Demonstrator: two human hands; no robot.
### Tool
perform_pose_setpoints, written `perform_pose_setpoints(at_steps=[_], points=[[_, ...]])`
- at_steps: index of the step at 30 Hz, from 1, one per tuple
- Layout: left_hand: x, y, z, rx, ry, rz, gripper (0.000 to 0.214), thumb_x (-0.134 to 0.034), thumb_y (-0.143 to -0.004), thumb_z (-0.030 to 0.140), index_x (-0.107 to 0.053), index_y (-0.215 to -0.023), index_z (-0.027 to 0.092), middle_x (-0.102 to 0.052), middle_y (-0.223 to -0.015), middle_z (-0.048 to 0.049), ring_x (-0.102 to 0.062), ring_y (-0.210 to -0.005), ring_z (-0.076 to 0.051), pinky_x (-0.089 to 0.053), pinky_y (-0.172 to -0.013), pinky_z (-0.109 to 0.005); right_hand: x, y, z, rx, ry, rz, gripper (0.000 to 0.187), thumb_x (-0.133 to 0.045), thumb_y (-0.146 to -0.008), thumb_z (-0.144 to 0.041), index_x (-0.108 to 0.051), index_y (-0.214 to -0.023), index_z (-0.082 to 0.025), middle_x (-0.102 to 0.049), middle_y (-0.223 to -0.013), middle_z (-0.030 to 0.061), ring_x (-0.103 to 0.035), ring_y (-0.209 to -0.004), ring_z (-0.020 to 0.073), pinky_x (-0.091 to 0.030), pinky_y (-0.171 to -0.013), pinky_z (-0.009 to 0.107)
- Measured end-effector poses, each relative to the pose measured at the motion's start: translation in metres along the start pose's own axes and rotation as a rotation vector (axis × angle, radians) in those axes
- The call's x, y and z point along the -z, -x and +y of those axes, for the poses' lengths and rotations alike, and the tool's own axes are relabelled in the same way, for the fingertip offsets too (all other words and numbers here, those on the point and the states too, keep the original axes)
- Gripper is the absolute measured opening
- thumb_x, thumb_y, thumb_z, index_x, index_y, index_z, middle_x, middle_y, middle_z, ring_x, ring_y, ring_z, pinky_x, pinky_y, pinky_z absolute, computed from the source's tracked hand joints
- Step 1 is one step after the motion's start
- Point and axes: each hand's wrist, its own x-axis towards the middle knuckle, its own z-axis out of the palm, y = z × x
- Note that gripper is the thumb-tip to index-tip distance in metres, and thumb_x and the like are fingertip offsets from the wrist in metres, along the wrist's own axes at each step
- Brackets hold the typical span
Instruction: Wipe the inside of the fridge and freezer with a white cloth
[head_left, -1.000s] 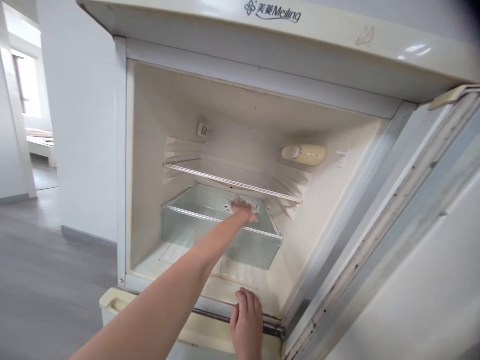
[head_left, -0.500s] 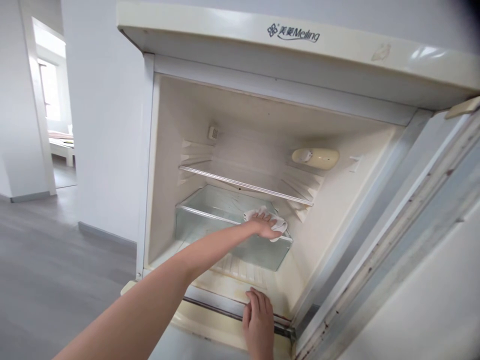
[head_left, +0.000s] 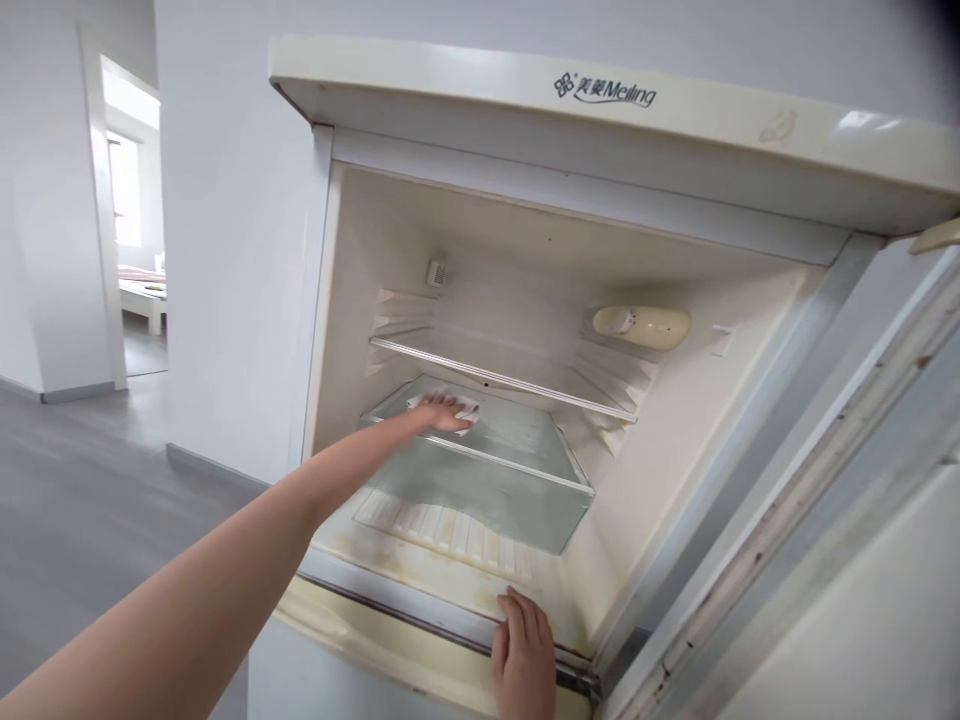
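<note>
My left hand reaches into the fridge and presses a white cloth against the lower glass shelf, near its left end. The fingers lie over the cloth, part of which is hidden under the palm. Below this shelf is a clear drawer-like front. My right hand rests at the fridge's bottom front edge, its fingers slightly bent with nothing visible in them.
An upper glass shelf crosses above my left hand. The fridge door stands open at the right, with dark spots along its seal. A yellowish lamp cover juts from the inner right wall. Yellow-brown stains mark the fridge floor.
My left hand and the cloth have slid from the right part of the lower shelf toward its left end. My right hand stays at the front edge. The view has shifted slightly.
</note>
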Motion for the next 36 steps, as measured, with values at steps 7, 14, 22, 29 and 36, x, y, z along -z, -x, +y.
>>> perform_pose_setpoints(at_steps=[7, 14, 22, 29, 36], points=[[0.015, -0.025, -0.055, 0.201, -0.021, 0.111, 0.057, -0.052, -0.087, 0.051, -0.043, -0.135, 0.023, -0.034, -0.150, -0.0099, -0.032, -0.136, -0.032, -0.022, -0.112, -0.061, -0.005, -0.003, 0.006, 0.062, -0.004, 0.075, 0.024, -0.041, -0.084, -0.014, -0.056, -0.101, -0.020, -0.066, -0.097, 0.0075, -0.059, -0.089, 0.0209, -0.048, -0.077, 0.035], [0.015, -0.042, -0.058, 0.253, -0.039, 0.149, 0.054, -0.053, -0.086, 0.050, -0.045, -0.133, 0.023, -0.039, -0.146, -0.0093, -0.037, -0.133, -0.032, -0.028, -0.110, -0.059, -0.004, -0.004, 0.008, 0.048, -0.019, 0.063, 0.024, -0.041, -0.084, -0.012, -0.056, -0.100, -0.020, -0.065, -0.096, 0.0063, -0.058, -0.089, 0.0199, -0.047, -0.079, 0.034], [0.017, -0.005, -0.055, 0.198, -0.050, 0.109, 0.056, -0.052, -0.087, 0.050, -0.043, -0.135, 0.023, -0.036, -0.149, -0.0100, -0.034, -0.135, -0.031, -0.026, -0.110, -0.060, 0.002, -0.005, 0.000, -0.008, -0.033, 0.032, 0.025, -0.041, -0.083, -0.010, -0.056, -0.101, -0.021, -0.064, -0.098, 0.0053, -0.058, -0.091, 0.0201, -0.046, -0.081, 0.035], [0.019, 0.048, -0.056, 0.150, -0.066, 0.032, 0.065, -0.044, -0.087, 0.059, -0.034, -0.142, 0.026, -0.025, -0.156, -0.0090, -0.024, -0.141, -0.031, -0.016, -0.115, -0.058, -0.001, -0.003, -0.001, -0.011, -0.035, 0.027, 0.028, -0.041, -0.082, -0.009, -0.055, -0.103, -0.021, -0.063, -0.100, 0.0055, -0.057, -0.093, 0.0208, -0.045, -0.082, 0.035], [0.020, 0.085, -0.054, 0.074, -0.127, -0.041, 0.081, -0.025, -0.082, 0.074, -0.014, -0.149, 0.030, -0.011, -0.159, -0.0042, -0.007, -0.146, -0.031, -0.011, -0.116, -0.049, 0.001, -0.003, -0.008, -0.062, -0.002, -0.036, 0.027, -0.044, -0.082, -0.008, -0.054, -0.104, -0.021, -0.061, -0.103, 0.0059, -0.055, -0.096, 0.0224, -0.044, -0.084, 0.037]])
